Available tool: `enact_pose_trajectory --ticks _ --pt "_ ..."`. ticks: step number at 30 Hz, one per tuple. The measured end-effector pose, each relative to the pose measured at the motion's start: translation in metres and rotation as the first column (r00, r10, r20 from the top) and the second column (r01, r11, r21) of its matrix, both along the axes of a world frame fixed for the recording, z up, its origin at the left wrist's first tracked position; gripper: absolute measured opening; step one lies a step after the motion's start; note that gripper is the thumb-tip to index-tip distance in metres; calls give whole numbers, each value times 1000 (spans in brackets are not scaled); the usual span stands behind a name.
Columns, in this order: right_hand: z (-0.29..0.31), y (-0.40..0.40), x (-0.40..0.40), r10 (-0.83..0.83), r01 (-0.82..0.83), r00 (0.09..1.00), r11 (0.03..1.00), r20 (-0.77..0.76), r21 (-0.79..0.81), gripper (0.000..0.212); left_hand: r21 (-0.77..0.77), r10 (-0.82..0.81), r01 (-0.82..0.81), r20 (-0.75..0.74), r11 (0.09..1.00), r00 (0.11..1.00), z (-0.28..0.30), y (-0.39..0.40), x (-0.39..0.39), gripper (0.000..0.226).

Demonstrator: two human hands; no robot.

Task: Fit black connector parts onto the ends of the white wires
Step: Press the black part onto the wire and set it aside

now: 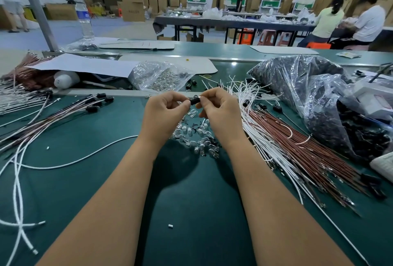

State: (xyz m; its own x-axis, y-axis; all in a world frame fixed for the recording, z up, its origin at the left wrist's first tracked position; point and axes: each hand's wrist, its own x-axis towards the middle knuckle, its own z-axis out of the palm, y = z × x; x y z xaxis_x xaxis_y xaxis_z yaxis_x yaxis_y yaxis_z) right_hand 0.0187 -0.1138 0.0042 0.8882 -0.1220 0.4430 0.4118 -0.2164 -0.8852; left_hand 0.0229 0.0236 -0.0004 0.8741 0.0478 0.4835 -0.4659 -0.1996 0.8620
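Two bare hands raised together over the green table, near its far edge. Left hand curled, thumb and forefinger pinched at the left end of a small black connector. Right hand curled too, fingertips pinching the right end of the same connector (a short dark barrel, held level between both hands, clear of the table). Whether a wire already sits in it: cannot tell, hidden by the fingers.

Directly below the hands, a loose heap of clear bulbs on the table, with a few tiny black scraps among them. Just right of the hands, a fanned bundle of white wires, ends pointing away from the person, lying beside and partly over a thick bundle of brown wires running toward the near right. A few stray black connectors among these wires.

At far right, a large clear plastic bag of black parts, crumpled and open toward the wires. Behind the hands, a smaller clear bag of bulbs, partly under a sheet of white paper.

On the left, finished wires with black connectors on their ends, spread in a loose sheaf, and long white wires looping across the near left. A water bottle upright at far left.
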Motion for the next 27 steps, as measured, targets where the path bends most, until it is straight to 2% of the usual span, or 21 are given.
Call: enact_pose_trajectory --ticks 4,6,10,13,15,17,18,20,22,24,25,27 --pt "1 5 0 91 -82 994 988 -64 135 6 8 12 -12 -4 1000 1000 1 -1 0 15" --pt "1 6 1 108 -99 991 988 -76 115 3 7 -4 4 -8 1000 1000 3 -2 1 14" --pt "1 2 3 110 -90 986 982 -122 165 7 5 -59 59 -47 998 997 4 -6 1 21" --pt "6 1 3 103 -66 980 976 -170 208 11 22 -33 33 4 999 999 0 -11 2 19" --pt "9 -2 3 41 -21 976 995 -214 94 17 34 -1 -1 46 999 999 -2 -15 2 13" --pt "12 -10 4 -120 92 970 986 -210 -137 20 6 2 -3 50 1000 999 -4 -16 2 16" --pt "13 -18 4 -230 185 958 953 -174 -241 21 -9 -3 4 46 1000 999 -5 -15 2 17" --pt "15 -37 3 -465 402 881 836 -90 -374 23 -10 -19 20 47 1000 999 -7 -11 3 14" --pt "14 -59 0 -659 553 750 670 -54 -495 23 -10 -10 10 42 1000 999 -8 -8 5 11" --pt "10 -74 -4 -769 544 633 519 -83 -659 26 6 33 -33 29 999 999 -9 -7 6 12" --pt "8 -77 -5 -793 491 596 482 -123 -726 26 20 53 -54 24 998 998 -10 -7 7 13" --pt "4 -79 -7 -795 413 570 495 -206 -765 19 44 89 -90 13 995 996 -12 -6 9 11"
